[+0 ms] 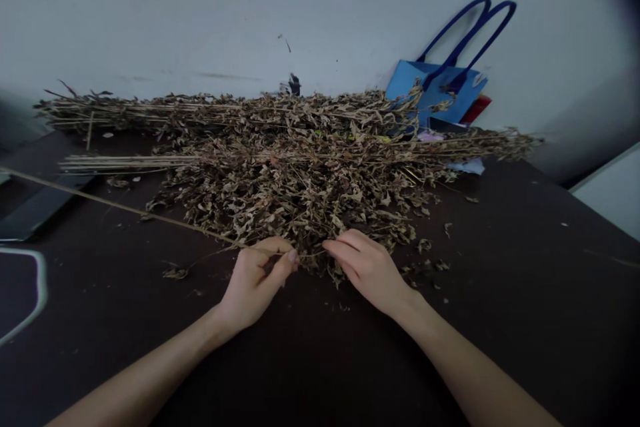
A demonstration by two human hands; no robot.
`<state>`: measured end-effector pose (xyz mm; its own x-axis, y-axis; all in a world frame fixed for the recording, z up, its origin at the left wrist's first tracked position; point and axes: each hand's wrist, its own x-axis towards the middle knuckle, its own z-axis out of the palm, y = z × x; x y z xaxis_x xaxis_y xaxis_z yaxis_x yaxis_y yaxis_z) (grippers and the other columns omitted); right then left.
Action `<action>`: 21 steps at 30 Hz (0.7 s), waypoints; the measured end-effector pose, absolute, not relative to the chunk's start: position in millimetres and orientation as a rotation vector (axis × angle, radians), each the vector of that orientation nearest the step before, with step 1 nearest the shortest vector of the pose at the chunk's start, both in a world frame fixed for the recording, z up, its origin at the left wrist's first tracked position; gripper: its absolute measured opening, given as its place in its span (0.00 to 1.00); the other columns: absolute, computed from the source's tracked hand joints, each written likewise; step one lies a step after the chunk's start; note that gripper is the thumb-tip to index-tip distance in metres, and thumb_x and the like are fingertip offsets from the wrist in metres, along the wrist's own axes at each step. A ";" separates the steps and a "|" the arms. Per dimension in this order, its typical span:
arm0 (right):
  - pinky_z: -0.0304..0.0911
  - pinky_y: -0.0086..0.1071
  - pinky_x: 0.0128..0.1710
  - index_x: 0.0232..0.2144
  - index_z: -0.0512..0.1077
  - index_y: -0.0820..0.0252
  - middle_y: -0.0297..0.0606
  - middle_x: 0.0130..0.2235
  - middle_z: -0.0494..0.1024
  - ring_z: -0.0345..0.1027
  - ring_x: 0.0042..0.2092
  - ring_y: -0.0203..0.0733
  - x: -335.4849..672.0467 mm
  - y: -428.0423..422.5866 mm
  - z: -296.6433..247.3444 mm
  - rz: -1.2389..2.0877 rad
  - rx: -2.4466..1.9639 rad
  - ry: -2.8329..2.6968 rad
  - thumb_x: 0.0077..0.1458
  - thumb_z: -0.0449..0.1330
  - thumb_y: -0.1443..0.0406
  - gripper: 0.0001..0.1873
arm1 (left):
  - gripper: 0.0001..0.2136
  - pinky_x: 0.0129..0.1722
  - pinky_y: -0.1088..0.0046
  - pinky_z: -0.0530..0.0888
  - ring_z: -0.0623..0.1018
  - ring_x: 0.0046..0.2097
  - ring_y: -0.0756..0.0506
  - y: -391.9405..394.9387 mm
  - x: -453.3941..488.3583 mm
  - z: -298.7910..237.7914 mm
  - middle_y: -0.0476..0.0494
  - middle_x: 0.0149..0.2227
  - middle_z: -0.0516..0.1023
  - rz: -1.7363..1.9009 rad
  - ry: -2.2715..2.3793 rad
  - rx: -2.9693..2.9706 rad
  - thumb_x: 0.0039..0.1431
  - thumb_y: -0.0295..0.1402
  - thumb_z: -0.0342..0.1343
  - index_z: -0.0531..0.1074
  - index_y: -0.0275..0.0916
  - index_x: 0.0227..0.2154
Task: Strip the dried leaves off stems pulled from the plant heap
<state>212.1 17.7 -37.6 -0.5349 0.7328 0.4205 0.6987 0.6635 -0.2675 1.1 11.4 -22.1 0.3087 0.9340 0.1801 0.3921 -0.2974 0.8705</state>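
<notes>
A long, thin dried stem runs from the left edge of the view down to my left hand, which pinches it between thumb and fingers. Its thin end crosses the small gap towards my right hand. The fingers of that hand are closed at the stem's tip, and the thumb is hidden beneath them. Right behind both hands lies a heap of curled dry leaves. Across the heap rests a bundle of dried stalks with bare ends pointing left.
Another leafy stalk bundle lies along the wall. A blue bag with dark blue handles leans at the back right. On the left are a dark flat object and a white curved edge. Leaf crumbs dot the dark table.
</notes>
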 end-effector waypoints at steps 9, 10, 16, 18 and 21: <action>0.65 0.33 0.40 0.41 0.70 0.60 0.42 0.39 0.72 0.66 0.42 0.40 223.0 25.9 -42.5 0.080 -1.154 -2.317 0.58 0.48 0.74 0.14 | 0.18 0.26 0.77 0.65 0.69 0.25 0.52 14.4 -1.6 -24.4 0.47 0.25 0.71 0.987 1.183 1.834 0.61 0.31 0.47 0.66 0.36 0.15; 0.66 0.33 0.40 0.41 0.70 0.60 0.42 0.39 0.72 0.67 0.42 0.40 223.6 26.2 -42.9 0.086 -1.157 -2.316 0.59 0.48 0.74 0.14 | 0.18 0.26 0.77 0.65 0.70 0.26 0.52 14.4 -1.7 -24.6 0.47 0.25 0.71 0.991 1.182 1.836 0.61 0.31 0.48 0.66 0.36 0.15; 0.66 0.32 0.39 0.41 0.70 0.61 0.42 0.38 0.72 0.67 0.41 0.40 221.0 24.2 -40.6 0.095 -1.131 -2.312 0.59 0.48 0.73 0.13 | 0.18 0.24 0.78 0.65 0.69 0.24 0.53 12.9 -1.9 -24.7 0.46 0.26 0.71 1.020 1.175 1.751 0.61 0.32 0.47 0.66 0.35 0.16; 0.66 0.32 0.39 0.41 0.71 0.62 0.42 0.38 0.73 0.67 0.40 0.40 217.3 20.9 -38.8 0.092 -1.131 -2.306 0.59 0.48 0.73 0.13 | 0.13 0.22 0.79 0.65 0.68 0.22 0.54 11.5 0.1 -23.8 0.47 0.27 0.71 1.030 1.148 1.646 0.62 0.33 0.47 0.69 0.35 0.24; 0.65 0.32 0.39 0.41 0.70 0.62 0.42 0.37 0.73 0.67 0.40 0.39 209.7 13.8 -36.8 0.114 -1.104 -2.329 0.60 0.48 0.72 0.13 | 0.08 0.18 0.80 0.64 0.66 0.21 0.55 9.0 5.0 -22.5 0.50 0.28 0.70 0.972 1.064 1.508 0.58 0.34 0.52 0.68 0.36 0.38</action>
